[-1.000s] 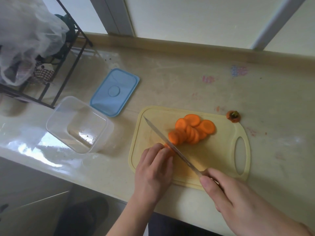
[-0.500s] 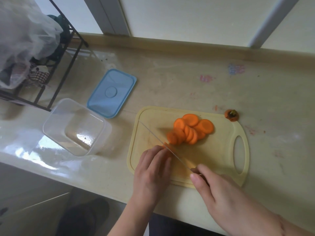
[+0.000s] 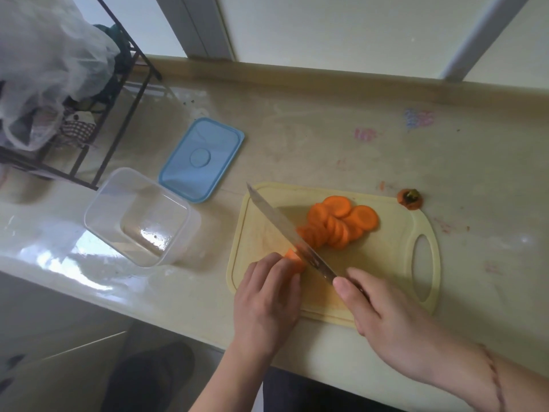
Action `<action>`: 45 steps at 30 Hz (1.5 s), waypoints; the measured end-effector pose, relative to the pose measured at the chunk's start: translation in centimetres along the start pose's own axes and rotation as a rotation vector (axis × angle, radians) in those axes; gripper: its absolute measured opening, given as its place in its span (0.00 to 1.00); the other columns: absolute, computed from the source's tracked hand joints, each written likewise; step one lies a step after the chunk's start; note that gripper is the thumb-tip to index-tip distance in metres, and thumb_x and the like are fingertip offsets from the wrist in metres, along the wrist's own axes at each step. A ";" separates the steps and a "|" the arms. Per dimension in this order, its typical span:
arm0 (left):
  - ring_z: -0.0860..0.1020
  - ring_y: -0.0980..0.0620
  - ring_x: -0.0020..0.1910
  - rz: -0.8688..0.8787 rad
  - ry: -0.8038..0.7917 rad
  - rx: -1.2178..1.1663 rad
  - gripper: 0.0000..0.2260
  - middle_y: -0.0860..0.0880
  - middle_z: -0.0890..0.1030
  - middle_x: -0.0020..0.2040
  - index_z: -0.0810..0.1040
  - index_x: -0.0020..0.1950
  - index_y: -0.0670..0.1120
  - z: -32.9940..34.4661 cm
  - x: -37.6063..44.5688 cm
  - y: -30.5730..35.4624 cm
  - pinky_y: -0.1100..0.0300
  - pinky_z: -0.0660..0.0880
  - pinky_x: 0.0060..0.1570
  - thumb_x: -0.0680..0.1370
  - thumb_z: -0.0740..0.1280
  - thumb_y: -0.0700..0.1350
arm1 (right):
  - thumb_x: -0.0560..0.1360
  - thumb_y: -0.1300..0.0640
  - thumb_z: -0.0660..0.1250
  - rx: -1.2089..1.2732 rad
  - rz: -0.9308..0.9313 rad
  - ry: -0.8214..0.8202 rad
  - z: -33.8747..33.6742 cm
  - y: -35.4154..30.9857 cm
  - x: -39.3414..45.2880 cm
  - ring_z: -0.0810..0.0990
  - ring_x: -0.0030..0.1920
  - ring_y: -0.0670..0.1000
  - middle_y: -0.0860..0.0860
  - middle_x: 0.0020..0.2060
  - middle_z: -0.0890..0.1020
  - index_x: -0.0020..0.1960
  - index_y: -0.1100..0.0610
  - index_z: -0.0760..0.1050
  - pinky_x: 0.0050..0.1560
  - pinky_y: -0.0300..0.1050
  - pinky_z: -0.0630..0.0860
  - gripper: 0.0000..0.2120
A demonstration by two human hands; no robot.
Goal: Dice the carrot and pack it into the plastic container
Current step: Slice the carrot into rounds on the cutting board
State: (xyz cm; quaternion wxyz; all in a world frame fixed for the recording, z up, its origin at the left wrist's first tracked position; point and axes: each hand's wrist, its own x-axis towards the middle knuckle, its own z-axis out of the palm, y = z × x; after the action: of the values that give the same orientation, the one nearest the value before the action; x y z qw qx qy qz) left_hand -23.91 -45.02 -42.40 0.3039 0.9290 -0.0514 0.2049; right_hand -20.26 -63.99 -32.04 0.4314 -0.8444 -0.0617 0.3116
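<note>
Slicing carrot (image 3: pixel 292 257) on the cutting board (image 3: pixel 395 257).
Left hand (image 3: pixel 267 295) grips the carrot stub; right hand (image 3: pixel 383 316) grips the knife (image 3: pixel 285 230); slices (image 3: pixel 341 224) piled beside the blade.

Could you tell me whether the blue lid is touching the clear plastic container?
Apart. In the head view a strip of bare countertop shows between the blue lid and the near corner of the clear plastic container.

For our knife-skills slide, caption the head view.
Left hand steadies the carrot stub while the right hand slices with a knife on the cutting board.
</note>
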 end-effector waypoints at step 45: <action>0.80 0.48 0.49 0.025 0.035 -0.106 0.16 0.48 0.82 0.55 0.79 0.58 0.47 0.0 0.1 -0.3 0.58 0.77 0.52 0.73 0.75 0.35 | 0.75 0.33 0.46 -0.093 -0.054 0.001 0.6 -0.3 -2.6 0.75 0.37 0.46 0.44 0.38 0.76 0.45 0.48 0.67 0.40 0.44 0.71 0.21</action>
State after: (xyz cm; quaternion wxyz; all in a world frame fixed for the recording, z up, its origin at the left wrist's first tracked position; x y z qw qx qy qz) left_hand -23.78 -44.80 -42.51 0.3511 0.9071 -0.0682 0.2220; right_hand -22.58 -64.40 -30.88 0.3998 -0.8617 -0.0988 0.2964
